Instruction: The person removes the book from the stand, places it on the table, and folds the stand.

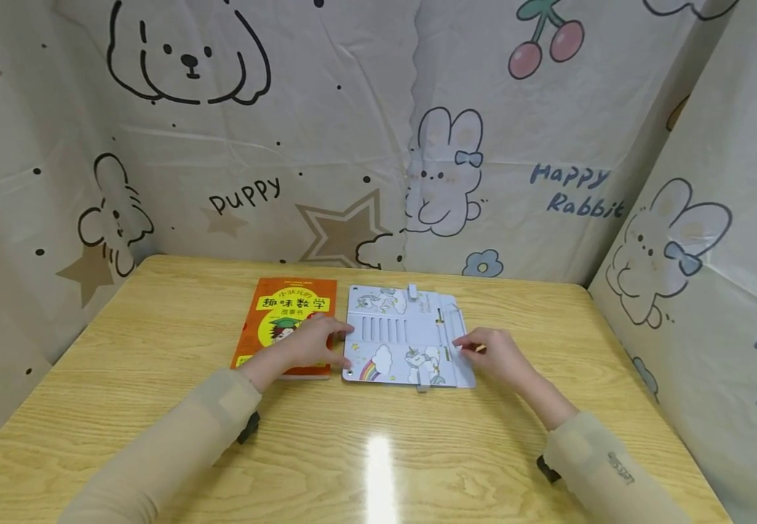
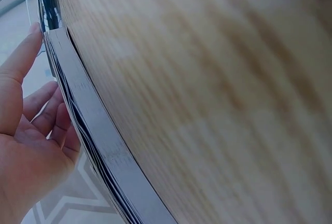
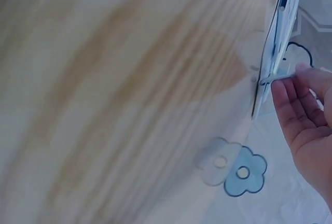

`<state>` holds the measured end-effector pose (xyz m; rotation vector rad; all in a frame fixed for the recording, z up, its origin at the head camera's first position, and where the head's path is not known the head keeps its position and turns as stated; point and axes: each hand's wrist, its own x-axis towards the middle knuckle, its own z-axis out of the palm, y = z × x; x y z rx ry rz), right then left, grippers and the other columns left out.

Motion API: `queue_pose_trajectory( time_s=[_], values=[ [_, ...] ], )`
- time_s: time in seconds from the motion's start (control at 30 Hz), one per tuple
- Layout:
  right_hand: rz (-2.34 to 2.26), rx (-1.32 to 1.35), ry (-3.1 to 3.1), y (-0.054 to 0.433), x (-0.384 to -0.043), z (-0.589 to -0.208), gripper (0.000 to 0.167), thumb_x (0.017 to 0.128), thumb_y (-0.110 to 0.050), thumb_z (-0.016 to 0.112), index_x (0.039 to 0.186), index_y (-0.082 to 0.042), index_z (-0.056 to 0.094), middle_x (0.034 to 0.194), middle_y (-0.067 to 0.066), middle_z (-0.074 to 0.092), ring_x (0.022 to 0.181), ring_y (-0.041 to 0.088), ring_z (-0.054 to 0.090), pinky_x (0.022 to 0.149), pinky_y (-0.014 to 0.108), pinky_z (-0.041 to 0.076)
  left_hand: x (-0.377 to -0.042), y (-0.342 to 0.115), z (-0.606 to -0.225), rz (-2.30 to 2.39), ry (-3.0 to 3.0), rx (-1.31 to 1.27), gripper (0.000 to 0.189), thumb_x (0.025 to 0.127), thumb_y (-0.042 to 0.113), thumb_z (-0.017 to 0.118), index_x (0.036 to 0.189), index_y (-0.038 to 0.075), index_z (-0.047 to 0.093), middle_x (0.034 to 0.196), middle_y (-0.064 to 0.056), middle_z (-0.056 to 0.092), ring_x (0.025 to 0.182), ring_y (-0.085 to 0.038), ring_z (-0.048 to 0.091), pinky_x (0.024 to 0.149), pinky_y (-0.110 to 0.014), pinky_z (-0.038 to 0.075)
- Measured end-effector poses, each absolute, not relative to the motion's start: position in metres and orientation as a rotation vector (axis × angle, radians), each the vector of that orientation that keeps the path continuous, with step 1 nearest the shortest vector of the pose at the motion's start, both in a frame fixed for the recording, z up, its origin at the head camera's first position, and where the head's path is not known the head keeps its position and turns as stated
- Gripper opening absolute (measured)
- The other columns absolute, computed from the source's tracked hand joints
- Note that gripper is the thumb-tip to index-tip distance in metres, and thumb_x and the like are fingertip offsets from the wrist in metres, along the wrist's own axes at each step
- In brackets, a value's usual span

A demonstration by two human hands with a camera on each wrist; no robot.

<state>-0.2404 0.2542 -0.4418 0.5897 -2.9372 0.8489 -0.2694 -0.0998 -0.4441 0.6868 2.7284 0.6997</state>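
A pale folding book stand (image 1: 424, 331) with unicorn and rainbow drawings lies flat on the table. My left hand (image 1: 313, 342) reaches over the orange book (image 1: 247, 335), its thumb and fingers spread along the stand's left edge. The left wrist view shows that hand (image 2: 31, 146) with its thumb extended, beside the book's page edges (image 2: 98, 115). At the stand's right edge, my right hand (image 1: 496, 353) pinches a thin part of it. From the right wrist, the thumb and forefinger of this hand (image 3: 311, 120) hold a slim pale piece (image 3: 277, 79) at the stand's side.
The wooden table (image 1: 326, 458) reaches back to a printed cloth (image 1: 326, 145) hanging behind it. More cloth (image 1: 732, 306) hangs at the right side. Small clips (image 1: 413, 291) stick out at the stand's far and near edges.
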Motion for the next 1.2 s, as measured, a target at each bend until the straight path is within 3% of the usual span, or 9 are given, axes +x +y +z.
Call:
queue_pose_trajectory(
  time_s=[0.1,0.17,0.37,0.63,1.2],
  values=[
    [0.866,0.609,-2.943,0.259,-0.243,-0.444,0.022,0.086,-0.008,0.067,0.108,-0.008,0.071,0.101,0.006,0.067,0.09,0.019,0.063,0.077,0.033,0.056,-0.269,-0.1,-0.446,0.697,2.731,0.685,0.071,0.072,0.043,0.079,0.132,0.013,0.055,0.111,0.002,0.061,0.109,-0.019,0.045,0.1,-0.038,0.037],
    [0.851,0.651,-2.939,0.262,-0.245,-0.445,0.027,0.087,-0.013,0.068,0.114,-0.009,0.068,0.113,0.011,0.064,0.101,0.026,0.061,0.086,0.04,0.053,-0.269,-0.101,-0.447,0.7,2.732,0.687,0.071,0.072,0.043,0.079,0.132,0.013,0.056,0.111,0.003,0.061,0.109,-0.019,0.046,0.099,-0.037,0.038],
    [0.773,0.895,-2.916,0.272,-0.252,-0.448,0.042,0.089,-0.017,0.065,0.129,-0.007,0.058,0.142,0.018,0.044,0.131,0.04,0.038,0.105,0.056,0.033,-0.27,-0.101,-0.447,0.715,2.73,0.699,0.071,0.072,0.043,0.079,0.131,0.012,0.056,0.109,0.004,0.061,0.107,-0.018,0.046,0.098,-0.037,0.038],
    [0.781,1.036,-2.926,0.276,-0.261,-0.449,0.044,0.091,-0.019,0.062,0.132,-0.005,0.054,0.146,0.016,0.04,0.137,0.041,0.027,0.109,0.058,0.023,-0.27,-0.102,-0.448,0.742,2.734,0.725,0.069,0.072,0.042,0.08,0.129,0.011,0.058,0.101,0.006,0.06,0.102,-0.017,0.046,0.094,-0.036,0.037],
    [0.646,1.112,-3.023,0.265,-0.267,-0.448,0.046,0.09,-0.021,0.063,0.133,-0.006,0.054,0.145,0.014,0.043,0.137,0.04,0.028,0.111,0.056,0.023,-0.271,-0.103,-0.448,0.745,2.74,0.747,0.068,0.072,0.041,0.08,0.128,0.01,0.058,0.101,0.005,0.061,0.1,-0.017,0.047,0.092,-0.036,0.038]
  ],
)
